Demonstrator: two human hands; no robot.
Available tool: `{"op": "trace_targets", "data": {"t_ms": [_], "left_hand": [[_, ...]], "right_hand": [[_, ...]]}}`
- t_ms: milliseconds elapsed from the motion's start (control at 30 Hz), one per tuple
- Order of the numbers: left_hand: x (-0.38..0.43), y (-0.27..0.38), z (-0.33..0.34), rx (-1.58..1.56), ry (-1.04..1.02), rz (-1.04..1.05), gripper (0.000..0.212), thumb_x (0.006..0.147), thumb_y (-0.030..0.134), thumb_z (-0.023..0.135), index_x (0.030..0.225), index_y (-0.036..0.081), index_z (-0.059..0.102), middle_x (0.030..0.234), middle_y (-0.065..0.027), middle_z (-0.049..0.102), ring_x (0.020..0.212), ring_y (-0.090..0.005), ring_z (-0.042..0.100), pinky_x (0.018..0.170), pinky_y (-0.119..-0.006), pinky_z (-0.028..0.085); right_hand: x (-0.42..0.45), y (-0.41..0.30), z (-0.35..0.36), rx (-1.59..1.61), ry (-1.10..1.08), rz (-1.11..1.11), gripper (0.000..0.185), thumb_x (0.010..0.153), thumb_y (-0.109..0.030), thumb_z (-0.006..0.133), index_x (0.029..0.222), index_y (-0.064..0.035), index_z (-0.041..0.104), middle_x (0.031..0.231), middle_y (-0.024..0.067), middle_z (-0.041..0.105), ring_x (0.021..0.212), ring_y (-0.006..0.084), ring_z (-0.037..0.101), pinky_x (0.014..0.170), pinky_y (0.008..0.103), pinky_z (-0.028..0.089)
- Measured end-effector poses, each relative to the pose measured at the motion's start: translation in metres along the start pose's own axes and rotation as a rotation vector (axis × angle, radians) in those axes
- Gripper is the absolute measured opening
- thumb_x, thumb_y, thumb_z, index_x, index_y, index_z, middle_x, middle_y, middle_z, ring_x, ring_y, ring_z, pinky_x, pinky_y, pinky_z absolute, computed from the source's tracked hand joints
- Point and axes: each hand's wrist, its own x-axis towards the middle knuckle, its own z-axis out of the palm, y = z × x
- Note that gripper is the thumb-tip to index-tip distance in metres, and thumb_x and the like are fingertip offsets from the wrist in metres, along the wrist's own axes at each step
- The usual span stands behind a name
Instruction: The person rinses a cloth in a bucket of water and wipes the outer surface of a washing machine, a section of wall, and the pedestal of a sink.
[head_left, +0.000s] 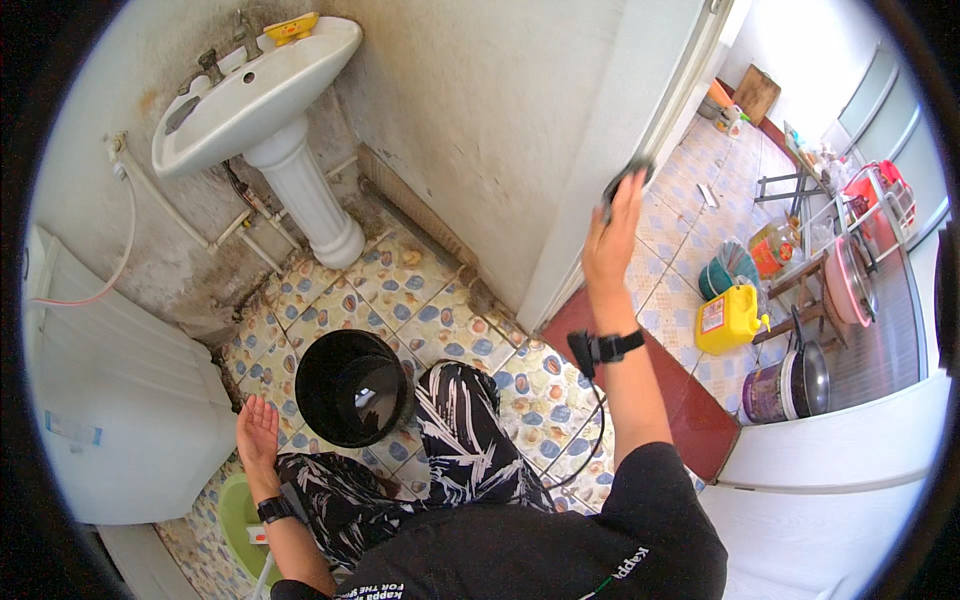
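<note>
My right hand (616, 244) is raised at the doorway and presses a dark cloth or pad (628, 178) against the white door frame (592, 187). That item is blurred, so its exact kind cannot be told. Palm up with nothing in it, my left hand (259, 439) hangs beside my knee, close to the white washing-machine-like appliance (127, 405). Between the hands, in front of my knees, a black bucket (311, 382) stands on the patterned tile floor (442, 322). Some liquid with a bright reflection lies in its bottom.
A white pedestal sink (255, 97) with a yellow soap dish (291, 28) stands ahead on the left. By my left side sits a green basin (234, 517). Past the red threshold (675, 382) are a yellow jug (726, 319), a teal bin (726, 270) and a pink basin (844, 281).
</note>
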Motion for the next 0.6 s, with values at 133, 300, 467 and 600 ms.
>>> {"op": "trace_targets", "data": {"t_ms": [133,300,467,600], "left_hand": [[0.001,0.004,-0.002,-0.014,0.001,-0.033,0.050,0.087,0.030,0.053,0.127,0.005,0.040,0.125,-0.0059,0.046,0.112,-0.0179,0.046,0.100,-0.034,0.033],[-0.004,0.005,0.003,-0.029,-0.005,-0.032,0.048,0.086,0.029,0.052,0.126,0.005,0.041,0.123,-0.0062,0.047,0.111,-0.0186,0.046,0.100,-0.035,0.033],[-0.004,0.005,0.007,-0.009,0.042,-0.015,0.044,0.086,0.027,0.052,0.123,0.005,0.044,0.116,-0.0050,0.052,0.102,-0.0170,0.051,0.095,-0.034,0.039],[-0.007,0.006,0.003,-0.034,0.053,-0.019,0.043,0.086,0.027,0.052,0.123,0.005,0.045,0.115,-0.0049,0.052,0.100,-0.0166,0.052,0.094,-0.033,0.040]], "right_hand": [[-0.092,0.019,0.008,-0.002,-0.257,0.137,0.063,0.076,0.006,0.053,0.133,-0.0012,0.027,0.139,0.0228,0.022,0.127,0.0365,0.027,0.101,0.0379,0.029],[-0.057,0.003,0.007,-0.049,-0.214,0.078,0.063,0.075,0.004,0.056,0.131,0.0022,0.027,0.138,0.0258,0.020,0.127,0.0406,0.024,0.103,0.0413,0.026],[0.097,-0.032,-0.008,-0.179,0.097,-0.290,0.059,0.076,-0.007,0.058,0.129,0.0006,0.033,0.138,0.0239,0.021,0.127,0.0423,0.021,0.102,0.0489,0.022],[0.127,-0.032,-0.001,-0.478,0.160,-0.370,0.059,0.076,-0.017,0.059,0.128,-0.0036,0.036,0.139,0.0165,0.025,0.127,0.0384,0.023,0.100,0.0510,0.024]]}}
